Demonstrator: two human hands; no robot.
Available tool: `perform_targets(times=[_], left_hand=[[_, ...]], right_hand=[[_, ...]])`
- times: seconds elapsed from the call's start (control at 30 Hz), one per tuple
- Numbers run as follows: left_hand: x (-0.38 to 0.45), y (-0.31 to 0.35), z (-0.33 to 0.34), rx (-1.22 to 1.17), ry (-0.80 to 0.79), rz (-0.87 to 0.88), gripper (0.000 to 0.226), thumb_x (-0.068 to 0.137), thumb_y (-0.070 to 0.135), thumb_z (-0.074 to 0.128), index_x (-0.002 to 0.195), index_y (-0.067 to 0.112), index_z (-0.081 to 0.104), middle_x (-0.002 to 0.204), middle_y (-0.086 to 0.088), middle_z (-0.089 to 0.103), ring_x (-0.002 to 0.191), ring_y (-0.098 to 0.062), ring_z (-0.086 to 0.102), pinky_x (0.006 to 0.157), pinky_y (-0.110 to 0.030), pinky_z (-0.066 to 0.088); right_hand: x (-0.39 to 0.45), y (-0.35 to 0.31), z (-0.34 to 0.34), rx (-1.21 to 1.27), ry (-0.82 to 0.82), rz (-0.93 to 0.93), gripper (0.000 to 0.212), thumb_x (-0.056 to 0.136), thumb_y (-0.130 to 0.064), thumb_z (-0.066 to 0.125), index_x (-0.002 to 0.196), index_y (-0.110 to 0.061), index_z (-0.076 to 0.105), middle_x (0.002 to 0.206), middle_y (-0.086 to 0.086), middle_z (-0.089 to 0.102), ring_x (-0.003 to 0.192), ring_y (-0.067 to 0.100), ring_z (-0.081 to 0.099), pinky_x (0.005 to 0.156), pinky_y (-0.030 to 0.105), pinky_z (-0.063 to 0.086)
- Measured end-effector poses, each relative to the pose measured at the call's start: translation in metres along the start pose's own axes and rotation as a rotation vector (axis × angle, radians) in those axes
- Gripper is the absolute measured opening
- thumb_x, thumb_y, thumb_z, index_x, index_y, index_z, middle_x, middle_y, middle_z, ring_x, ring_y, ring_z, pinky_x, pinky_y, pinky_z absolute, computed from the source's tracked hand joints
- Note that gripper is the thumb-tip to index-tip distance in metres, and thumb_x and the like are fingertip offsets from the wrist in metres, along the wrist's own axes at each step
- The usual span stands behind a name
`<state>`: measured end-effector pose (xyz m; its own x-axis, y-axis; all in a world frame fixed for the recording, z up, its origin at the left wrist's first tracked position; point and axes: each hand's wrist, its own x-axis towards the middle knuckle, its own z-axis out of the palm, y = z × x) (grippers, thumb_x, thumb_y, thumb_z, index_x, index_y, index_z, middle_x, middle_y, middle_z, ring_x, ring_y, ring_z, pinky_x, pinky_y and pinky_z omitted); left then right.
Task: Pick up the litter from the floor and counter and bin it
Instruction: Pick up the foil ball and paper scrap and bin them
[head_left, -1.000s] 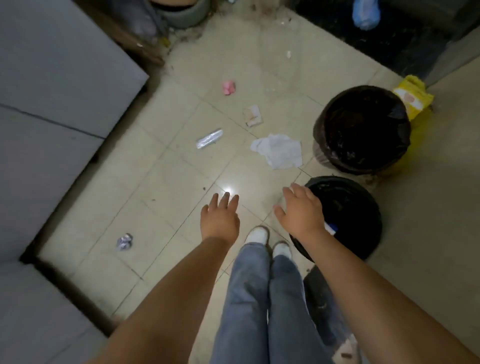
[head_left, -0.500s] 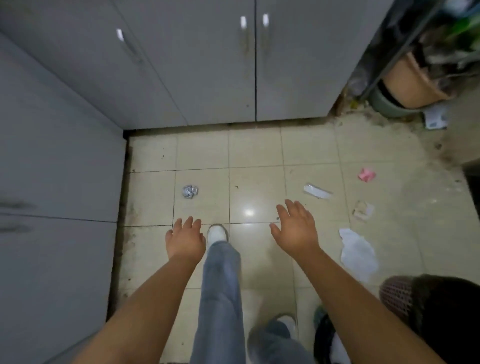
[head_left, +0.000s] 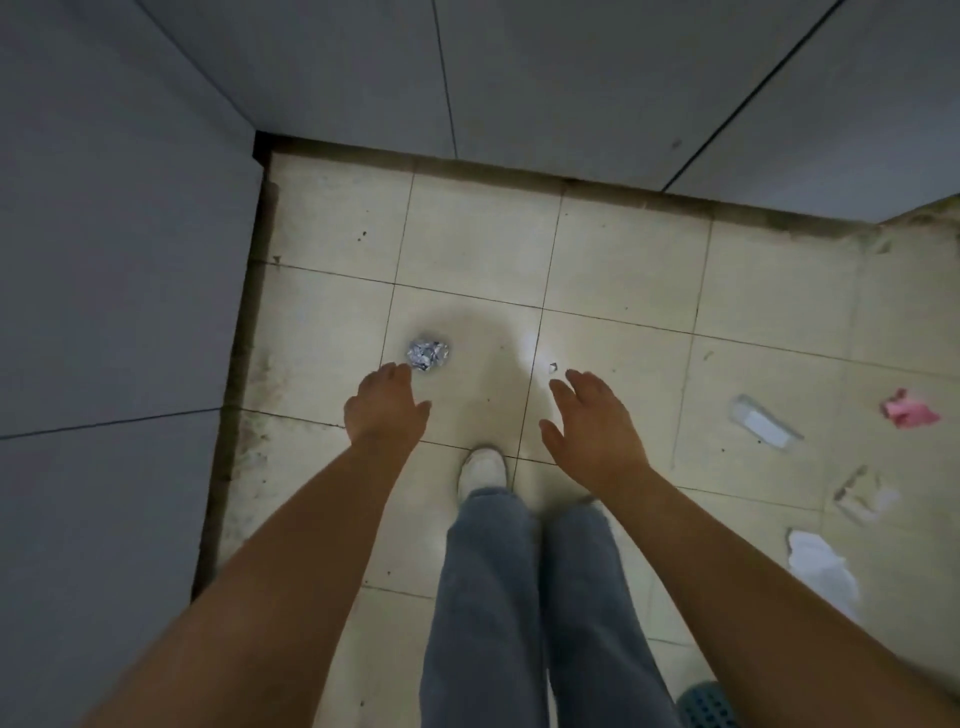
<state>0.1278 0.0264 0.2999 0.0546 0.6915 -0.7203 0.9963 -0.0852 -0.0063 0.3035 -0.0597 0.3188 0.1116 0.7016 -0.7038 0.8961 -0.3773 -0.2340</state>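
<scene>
Litter lies scattered on a tiled floor (head_left: 467, 234) beside grey cabinets. Both hands reach down, fingers spread and holding nothing. Left hand (head_left: 384, 410) hovers just beside a crumpled foil ball (head_left: 427, 354); right hand (head_left: 592, 426) is near a tiny scrap (head_left: 553, 368). To the right lie a clear wrapper (head_left: 766, 428), pink scrap (head_left: 909, 410), torn packet (head_left: 862, 493) and white tissue (head_left: 821, 566). Judging by this, most picking up remains.

No words, numbers or brand marks can be read anywhere here. The crumpled silvery wrapper (head_left: 427, 354) on the floor bears dark print, too small and creased to read.
</scene>
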Motion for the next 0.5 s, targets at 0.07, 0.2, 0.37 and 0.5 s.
perform_targets(times=[0.07, 0.2, 0.37, 0.5], left_hand=[[0.038, 0.0, 0.027, -0.029, -0.027, -0.024, 0.055, 0.096, 0.032, 0.051, 0.143, 0.009, 0.034, 0.149, -0.008, 0.037, 0.136, -0.026, 0.039, 0.104, -0.038, 0.04], [0.116, 0.011, 0.093, -0.074, -0.056, -0.094, 0.055, 0.096, 0.03, 0.052, 0.142, 0.008, 0.032, 0.144, -0.014, 0.039, 0.134, -0.029, 0.04, 0.103, -0.04, 0.042], [0.211, 0.022, 0.167, -0.275, 0.011, -0.279, 0.068, 0.092, 0.028, 0.059, 0.147, 0.014, 0.023, 0.149, -0.023, 0.027, 0.137, -0.038, 0.032, 0.106, -0.047, 0.038], [0.258, 0.031, 0.193, -0.199, 0.123, -0.243, 0.059, 0.087, 0.016, 0.061, 0.14, 0.011, 0.036, 0.138, -0.024, 0.039, 0.125, -0.042, 0.043, 0.102, -0.048, 0.039]], right_hand=[[0.034, 0.014, 0.025, -0.007, -0.014, -0.005, 0.053, 0.1, -0.031, 0.035, 0.147, -0.01, 0.022, 0.158, 0.008, 0.019, 0.146, 0.024, 0.015, 0.121, 0.033, 0.017], [0.107, 0.049, 0.093, 0.005, -0.002, -0.026, 0.053, 0.1, -0.03, 0.035, 0.147, -0.009, 0.023, 0.158, 0.009, 0.018, 0.147, 0.023, 0.015, 0.121, 0.033, 0.017], [0.199, 0.106, 0.172, 0.031, 0.176, -0.101, 0.039, 0.072, -0.013, 0.065, 0.104, 0.009, 0.067, 0.107, 0.032, 0.069, 0.097, 0.046, 0.068, 0.079, 0.054, 0.056], [0.254, 0.137, 0.187, 0.005, 0.265, -0.109, 0.032, 0.069, -0.004, 0.068, 0.097, 0.013, 0.068, 0.098, 0.034, 0.07, 0.089, 0.048, 0.069, 0.073, 0.054, 0.057]])
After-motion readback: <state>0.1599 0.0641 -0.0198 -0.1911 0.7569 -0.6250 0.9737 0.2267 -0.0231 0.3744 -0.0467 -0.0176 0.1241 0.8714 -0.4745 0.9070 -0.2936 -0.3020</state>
